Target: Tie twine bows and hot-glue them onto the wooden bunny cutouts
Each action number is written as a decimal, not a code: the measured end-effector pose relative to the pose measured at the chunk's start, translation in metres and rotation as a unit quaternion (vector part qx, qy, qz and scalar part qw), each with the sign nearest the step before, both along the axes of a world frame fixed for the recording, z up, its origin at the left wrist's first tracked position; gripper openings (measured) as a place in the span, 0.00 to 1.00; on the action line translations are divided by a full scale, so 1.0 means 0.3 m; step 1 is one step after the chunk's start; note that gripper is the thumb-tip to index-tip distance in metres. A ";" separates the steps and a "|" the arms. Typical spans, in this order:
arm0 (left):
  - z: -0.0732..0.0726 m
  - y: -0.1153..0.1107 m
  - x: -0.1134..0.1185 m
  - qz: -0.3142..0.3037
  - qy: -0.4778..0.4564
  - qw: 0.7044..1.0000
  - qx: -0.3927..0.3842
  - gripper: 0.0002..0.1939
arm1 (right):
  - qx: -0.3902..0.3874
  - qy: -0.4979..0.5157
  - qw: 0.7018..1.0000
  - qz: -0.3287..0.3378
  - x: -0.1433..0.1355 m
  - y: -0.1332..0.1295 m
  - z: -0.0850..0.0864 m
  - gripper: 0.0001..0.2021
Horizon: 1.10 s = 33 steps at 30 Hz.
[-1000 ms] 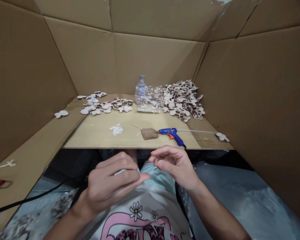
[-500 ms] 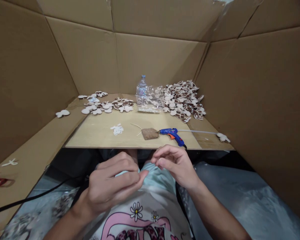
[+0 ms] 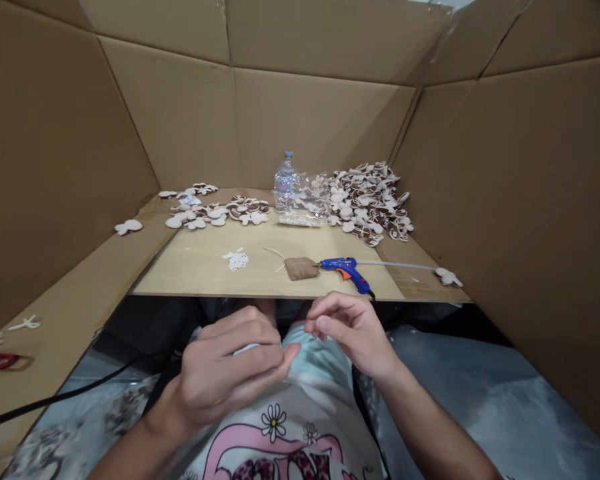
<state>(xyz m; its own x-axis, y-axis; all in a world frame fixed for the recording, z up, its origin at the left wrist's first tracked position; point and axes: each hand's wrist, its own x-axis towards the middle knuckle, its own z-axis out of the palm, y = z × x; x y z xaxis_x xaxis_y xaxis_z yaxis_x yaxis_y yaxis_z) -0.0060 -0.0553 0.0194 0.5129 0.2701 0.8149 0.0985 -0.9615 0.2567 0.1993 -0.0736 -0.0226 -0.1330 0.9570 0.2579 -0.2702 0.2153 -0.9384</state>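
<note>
My left hand [image 3: 237, 367] hovers above my lap, its fingers curled in together and its thumb pointing right. Nothing shows in it, though the palm side is turned from view. Close by on the right, my right hand [image 3: 353, 333] is loosely bent, with a gap between thumb and fingers and nothing visible in them. The hands are apart. Beyond them on the board [image 3: 190, 273] lies a blue glue gun [image 3: 340, 265] with an orange trigger, its nozzle over a brown pad [image 3: 302, 268]. A glue stick [image 3: 395, 264] extends from its back.
Small white pieces [image 3: 236, 259] lie on the board. Brown-and-white bow-shaped pieces form a large pile [image 3: 367, 203] and a smaller group [image 3: 215, 213]. A plastic bottle [image 3: 286, 180] stands behind a clear bag [image 3: 303, 210]. Cardboard walls [image 3: 320, 120] surround the board. A black cable [image 3: 70, 397] runs at left.
Both hands keep nearly the same pose. The whole view has shifted very slightly; the things on the board have not moved.
</note>
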 end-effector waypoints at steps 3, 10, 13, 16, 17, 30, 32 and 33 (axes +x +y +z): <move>-0.005 0.000 0.002 0.008 0.006 1.000 0.001 0.10 | -0.001 0.006 1.000 0.006 -0.001 0.000 0.002 0.04; -0.009 -0.004 0.001 0.015 0.015 1.000 0.008 0.10 | -0.007 -0.010 1.000 0.006 -0.007 -0.002 0.016 0.05; -0.006 -0.003 0.001 0.007 0.010 1.000 0.003 0.10 | 0.012 -0.021 1.000 0.009 -0.007 -0.006 0.017 0.05; 0.000 -0.002 0.001 -0.022 0.011 1.000 -0.009 0.08 | 0.117 -0.046 0.992 0.019 -0.009 -0.019 0.018 0.08; 0.002 -0.002 0.000 -0.029 0.015 0.999 -0.016 0.08 | 0.163 -0.065 0.984 0.022 -0.010 -0.027 0.019 0.11; -0.023 -0.011 -0.031 -0.029 0.062 0.997 -0.037 0.07 | 0.295 -0.264 0.918 -0.010 -0.030 -0.103 0.055 0.10; -0.022 -0.018 -0.032 -0.023 0.064 0.997 -0.043 0.08 | 0.291 -0.265 0.919 -0.007 -0.031 -0.106 0.057 0.09; -0.020 -0.021 -0.032 -0.022 0.067 0.996 -0.046 0.08 | 0.289 -0.265 0.920 -0.006 -0.031 -0.107 0.058 0.08</move>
<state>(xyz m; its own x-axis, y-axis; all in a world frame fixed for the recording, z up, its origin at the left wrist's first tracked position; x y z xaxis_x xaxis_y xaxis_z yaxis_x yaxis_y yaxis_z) -0.0155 -0.0615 0.0132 0.6277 0.3161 0.7114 0.0968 -0.9385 0.3316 0.1899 -0.1056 -0.0053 -0.3778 0.6820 0.6262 0.1978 0.7201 -0.6651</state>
